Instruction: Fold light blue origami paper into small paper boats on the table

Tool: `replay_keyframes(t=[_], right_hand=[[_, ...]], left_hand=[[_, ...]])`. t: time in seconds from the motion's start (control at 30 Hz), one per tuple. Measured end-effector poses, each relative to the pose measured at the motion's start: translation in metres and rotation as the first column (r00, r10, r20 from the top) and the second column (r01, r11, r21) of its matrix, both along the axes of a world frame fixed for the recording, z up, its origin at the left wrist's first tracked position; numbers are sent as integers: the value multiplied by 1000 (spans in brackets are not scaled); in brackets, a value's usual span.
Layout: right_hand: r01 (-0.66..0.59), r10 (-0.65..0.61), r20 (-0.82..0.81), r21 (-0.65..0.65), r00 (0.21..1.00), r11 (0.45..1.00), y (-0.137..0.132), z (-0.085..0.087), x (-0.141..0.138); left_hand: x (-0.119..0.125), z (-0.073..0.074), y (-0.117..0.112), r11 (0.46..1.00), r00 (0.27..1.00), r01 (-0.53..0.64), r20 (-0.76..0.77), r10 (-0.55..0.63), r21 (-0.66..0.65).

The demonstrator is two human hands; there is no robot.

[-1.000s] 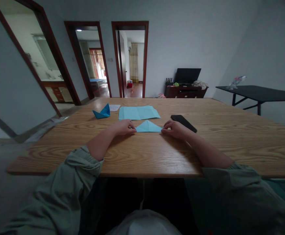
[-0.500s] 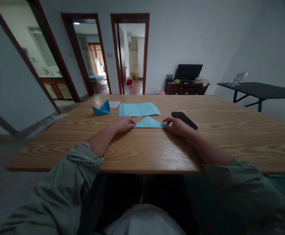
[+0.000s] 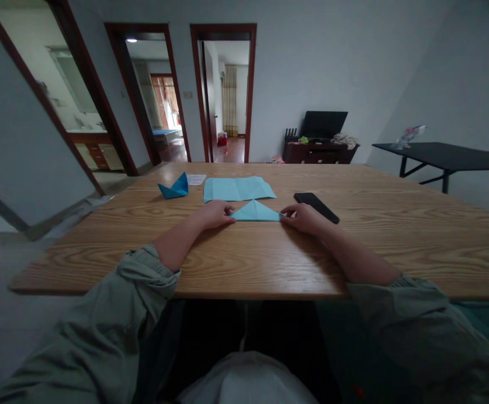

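head view | left hand, right hand: fingers spread at opposite corners of paper triangle, corners hidden, pinch or press unclear | triangle lies on table | beyond: blue sheet, paper boat | phone near right hand

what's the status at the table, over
Left hand at the left corner of the folded light blue paper triangle, right hand at its right corner. Triangle flat on the wooden table. Black phone close beyond the right hand.
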State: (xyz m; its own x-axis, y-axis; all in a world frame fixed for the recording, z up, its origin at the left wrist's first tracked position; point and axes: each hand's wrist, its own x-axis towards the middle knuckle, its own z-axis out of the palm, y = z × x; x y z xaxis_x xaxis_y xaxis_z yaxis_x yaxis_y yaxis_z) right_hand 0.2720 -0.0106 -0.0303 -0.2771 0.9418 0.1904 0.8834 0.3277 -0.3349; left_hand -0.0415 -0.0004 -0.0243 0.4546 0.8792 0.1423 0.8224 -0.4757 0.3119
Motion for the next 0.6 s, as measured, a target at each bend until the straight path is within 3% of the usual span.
replay_keyframes(t=[0.33,0.6], right_hand=[[30,-28,25,-55,999,998,1,2,3],[12,-14,-28,-69,1000,998,0,1,2]], left_hand=[[-3,-6,8,987,998,-19,60,28,-159],[1,-1,0,989,994,-67,76,77,-134]])
